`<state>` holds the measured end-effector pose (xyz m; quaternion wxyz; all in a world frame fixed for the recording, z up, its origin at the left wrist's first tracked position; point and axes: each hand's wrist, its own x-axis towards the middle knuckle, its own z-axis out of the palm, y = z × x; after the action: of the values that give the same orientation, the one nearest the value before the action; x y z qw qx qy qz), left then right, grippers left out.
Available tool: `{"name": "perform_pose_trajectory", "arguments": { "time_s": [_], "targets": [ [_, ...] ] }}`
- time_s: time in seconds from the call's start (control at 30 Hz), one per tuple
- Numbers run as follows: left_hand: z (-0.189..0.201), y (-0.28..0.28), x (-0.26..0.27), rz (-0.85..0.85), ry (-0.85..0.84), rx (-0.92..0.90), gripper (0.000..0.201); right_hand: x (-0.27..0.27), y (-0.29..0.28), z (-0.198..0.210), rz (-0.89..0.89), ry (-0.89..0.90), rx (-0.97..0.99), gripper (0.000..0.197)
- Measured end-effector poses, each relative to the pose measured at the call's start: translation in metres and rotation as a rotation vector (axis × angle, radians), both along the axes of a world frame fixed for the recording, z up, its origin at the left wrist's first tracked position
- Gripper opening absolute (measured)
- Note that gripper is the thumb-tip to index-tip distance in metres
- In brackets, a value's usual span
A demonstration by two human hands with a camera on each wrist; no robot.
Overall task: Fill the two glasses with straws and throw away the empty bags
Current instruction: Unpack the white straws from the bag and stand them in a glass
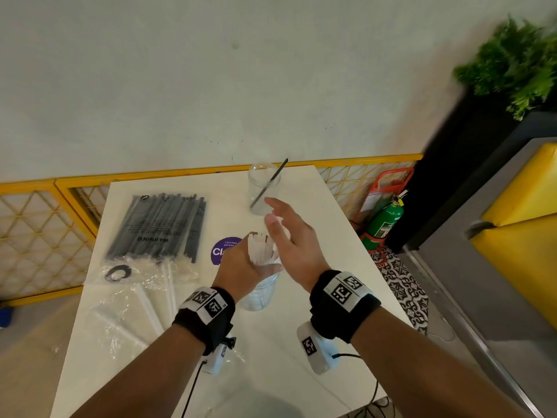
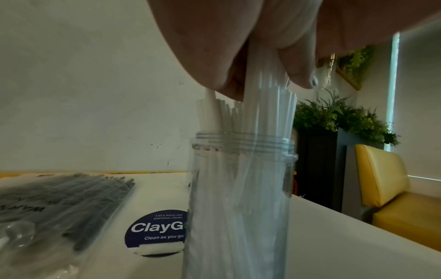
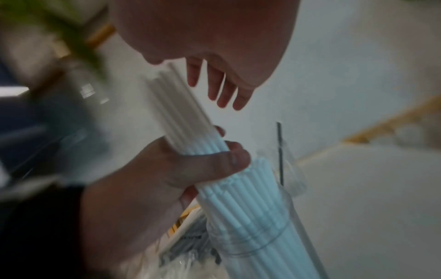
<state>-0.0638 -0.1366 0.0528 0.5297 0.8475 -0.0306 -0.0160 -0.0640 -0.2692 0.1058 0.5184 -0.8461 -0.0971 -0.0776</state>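
Note:
The near glass (image 1: pixel 259 294) stands mid-table, packed with white straws (image 1: pixel 259 248). My left hand (image 1: pixel 245 267) grips the upper part of that bundle, thumb and fingers (image 2: pixel 299 75) curled round the white straws (image 2: pixel 260 117) above the glass rim (image 2: pixel 243 140). My right hand (image 1: pixel 281 227) hovers open just over the straw tops, its fingers (image 3: pixel 223 94) straight. The far glass (image 1: pixel 262 191) holds one black straw (image 1: pixel 271 181). A bag of black straws (image 1: pixel 159 224) lies at the left. In front of it lies a crumpled clear bag (image 1: pixel 120 309).
A black band (image 1: pixel 118 273) lies on the clear plastic. A purple sticker (image 1: pixel 223 250) marks the table (image 1: pixel 316 212). Beyond the table's right edge are a green fire extinguisher (image 1: pixel 387 217), a planter (image 1: pixel 512 64) and a yellow bench (image 1: pixel 524 245). A yellow railing (image 1: pixel 39 236) runs behind.

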Motion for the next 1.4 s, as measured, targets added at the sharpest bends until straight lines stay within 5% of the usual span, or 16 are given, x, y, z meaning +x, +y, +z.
{"name": "perform_pose_trajectory", "arguments": {
  "time_s": [0.17, 0.27, 0.43, 0.63, 0.73, 0.83, 0.9, 1.0, 1.07, 1.17, 1.3, 1.4],
  "targets": [
    [0.006, 0.004, -0.009, -0.031, -0.083, 0.078, 0.049, 0.001, 0.028, -0.018, 0.252, -0.232, -0.564, 0.05],
    [0.003, 0.012, -0.016, -0.041, -0.101, 0.039, 0.056, 0.002, 0.034, -0.029, 0.198, -0.219, -0.616, 0.051],
    [-0.009, 0.042, -0.021, -0.073, -0.131, -0.042, 0.097, 0.002, 0.032, -0.035, 0.191, -0.149, -0.717, 0.056],
    [-0.003, 0.092, -0.032, 0.052, -0.156, -0.163, 0.057, 0.0, 0.026, -0.061, 0.188, -0.096, -0.939, 0.061],
    [-0.009, 0.109, -0.036, 0.173, -0.045, 0.13, 0.026, -0.01, 0.033, -0.061, 0.173, -0.277, -0.844, 0.059],
    [-0.024, 0.111, -0.05, -0.023, 0.334, 0.491, 0.016, -0.025, 0.049, -0.054, 0.271, -0.519, -0.766, 0.053],
    [-0.039, 0.106, -0.063, -0.251, 0.568, 0.714, 0.046, -0.033, 0.059, -0.055, 0.314, -0.565, -0.782, 0.05],
    [-0.067, 0.095, -0.085, -0.493, 0.802, 0.97, 0.115, -0.036, 0.066, -0.067, 0.282, -0.367, -0.991, 0.058],
    [-0.087, 0.091, -0.098, -0.562, 0.818, 1.059, 0.126, -0.031, 0.062, -0.076, 0.274, -0.221, -1.051, 0.064],
    [-0.109, 0.091, -0.106, -0.577, 0.71, 1.083, 0.1, -0.026, 0.052, -0.081, 0.275, -0.222, -1.047, 0.065],
    [-0.118, 0.094, -0.114, -0.577, 0.575, 1.112, 0.047, -0.029, 0.046, -0.074, 0.312, -0.471, -0.802, 0.047],
    [-0.113, 0.097, -0.107, -0.606, 0.547, 1.083, 0.041, -0.041, 0.043, -0.065, 0.498, -0.505, -0.565, 0.027]
  ]
}}
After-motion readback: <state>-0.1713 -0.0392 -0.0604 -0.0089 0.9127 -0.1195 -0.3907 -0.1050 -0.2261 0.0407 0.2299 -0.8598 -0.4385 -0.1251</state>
